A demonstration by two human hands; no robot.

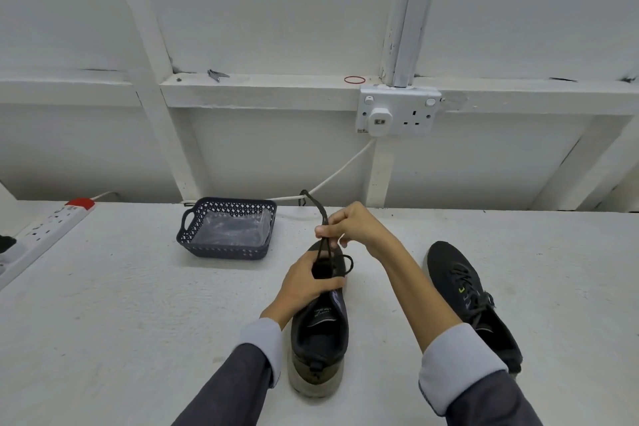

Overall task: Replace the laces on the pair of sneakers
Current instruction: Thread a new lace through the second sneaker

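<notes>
The widest open stretch of the white table lies in the lower left of the frame, between the power strip at the left edge and the centre sneaker. The dark basket blocks the upper middle-left. In the centre, the left hand gripping that sneaker, the right hand pinching the raised lace, and both forearms close off the approach from below. The second sneaker lies right of centre; only a narrow strip separates the shoes, crossed by the right forearm. Further right the table is open. A white cable trails along the far edge.
</notes>
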